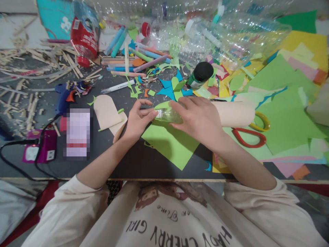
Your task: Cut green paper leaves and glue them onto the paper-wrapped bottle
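A clear plastic bottle point(169, 116) wrapped in beige foam sheet point(235, 114) lies on its side on the dark table. My right hand point(199, 120) is closed over the bottle's body near the neck. My left hand point(138, 118) pinches the bottle's mouth end with thumb and fingertips. A green paper sheet point(171, 144) lies under both hands. Beige cut-out shapes point(106, 111) rest just left of my left hand.
Red and yellow scissors point(253, 135) lie right of the bottle. A dark paint jar point(200, 74), coloured paper scraps, a blue glue gun point(63, 97), a marker point(118, 86), wooden sticks point(31, 68) and empty plastic bottles point(218, 34) crowd the table. A power strip point(41, 151) sits at left.
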Demonstrator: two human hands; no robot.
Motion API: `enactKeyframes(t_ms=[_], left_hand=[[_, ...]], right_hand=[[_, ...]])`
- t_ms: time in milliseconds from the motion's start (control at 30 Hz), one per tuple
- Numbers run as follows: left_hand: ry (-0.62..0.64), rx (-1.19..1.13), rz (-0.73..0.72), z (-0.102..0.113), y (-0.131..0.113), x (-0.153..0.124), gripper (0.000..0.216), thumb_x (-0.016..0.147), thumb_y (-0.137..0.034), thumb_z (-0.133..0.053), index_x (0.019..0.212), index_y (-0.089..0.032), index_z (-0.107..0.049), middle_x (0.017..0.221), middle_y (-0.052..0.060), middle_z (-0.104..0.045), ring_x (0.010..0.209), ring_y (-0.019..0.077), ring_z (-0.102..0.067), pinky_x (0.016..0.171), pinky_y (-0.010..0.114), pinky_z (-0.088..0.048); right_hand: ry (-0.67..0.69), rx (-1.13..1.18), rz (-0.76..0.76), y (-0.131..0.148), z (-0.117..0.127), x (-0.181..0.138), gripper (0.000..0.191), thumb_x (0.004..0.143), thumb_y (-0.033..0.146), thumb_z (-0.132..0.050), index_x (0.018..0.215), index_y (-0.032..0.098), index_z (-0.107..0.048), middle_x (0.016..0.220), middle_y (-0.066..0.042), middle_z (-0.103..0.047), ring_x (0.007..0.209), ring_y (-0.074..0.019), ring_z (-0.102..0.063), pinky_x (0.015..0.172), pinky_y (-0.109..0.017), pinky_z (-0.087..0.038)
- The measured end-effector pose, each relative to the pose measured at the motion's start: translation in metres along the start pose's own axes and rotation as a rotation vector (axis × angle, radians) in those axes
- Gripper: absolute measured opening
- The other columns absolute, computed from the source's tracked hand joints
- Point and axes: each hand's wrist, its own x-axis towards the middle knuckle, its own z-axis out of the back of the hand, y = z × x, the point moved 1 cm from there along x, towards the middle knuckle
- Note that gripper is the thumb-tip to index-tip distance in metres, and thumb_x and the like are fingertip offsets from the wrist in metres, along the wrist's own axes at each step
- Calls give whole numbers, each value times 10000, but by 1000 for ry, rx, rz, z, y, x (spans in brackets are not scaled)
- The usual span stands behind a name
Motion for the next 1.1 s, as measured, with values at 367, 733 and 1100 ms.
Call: enactKeyframes(t_ms=[367, 733, 1100], left_hand=[[78, -90, 62, 1, -2, 3, 446, 617, -319, -782, 905, -220, -456, 755, -14, -676, 585, 119, -648, 539, 217, -521], [50, -89, 74, 1, -2, 2, 411, 617, -276, -768, 897, -211, -475, 827, -2, -702, 594, 104, -654, 572, 210, -524], [44, -56, 21, 1, 2, 2, 426, 635, -380, -779, 891, -220, -479, 732, -22, -656, 580, 103, -624, 550, 209, -499]], right_hand=[[-17, -38, -9, 5, 4, -4, 374, 847, 289, -584, 1193, 153, -540, 1001, -127, -647, 888, -275, -558, 758, -370, -353], [2, -14, -4, 5, 3, -4, 364, 850, 289, -573, 1186, 149, -557, 983, -119, -653, 851, -260, -550, 739, -358, -336], [2, 7, -15, 2, 2, -2, 373, 840, 334, -594, 1164, 149, -575, 982, -112, -667, 847, -258, -579, 727, -347, -350]])
